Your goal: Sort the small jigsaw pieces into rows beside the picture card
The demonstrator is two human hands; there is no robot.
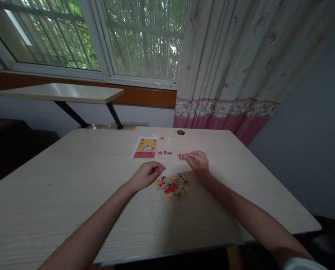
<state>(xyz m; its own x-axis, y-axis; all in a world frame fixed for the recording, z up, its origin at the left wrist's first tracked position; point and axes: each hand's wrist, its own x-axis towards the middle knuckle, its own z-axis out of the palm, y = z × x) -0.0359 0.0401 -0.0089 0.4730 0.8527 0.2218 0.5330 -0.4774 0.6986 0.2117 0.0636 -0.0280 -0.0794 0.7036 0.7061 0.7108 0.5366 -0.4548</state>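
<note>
My right hand [199,162] reaches over the table with thumb and forefinger closed on a red jigsaw puzzle piece [181,155], which may be two joined pieces. My left hand [147,175] rests on the table, fingers curled together; whether anything is inside them is hidden. Just right of it lies a loose pile of puzzle pieces [173,186], red, yellow and pale. A short row of red pieces [165,152] lies between the picture sheet and my right hand. The sheet [144,147] shows a white animal on yellow and red.
One red piece [162,138] lies apart behind the row, and a yellow piece [160,157] in front of it. A round cable hole [181,132] is near the table's back edge. A raised shelf [63,93] stands at the back left; a curtain [226,75] hangs behind.
</note>
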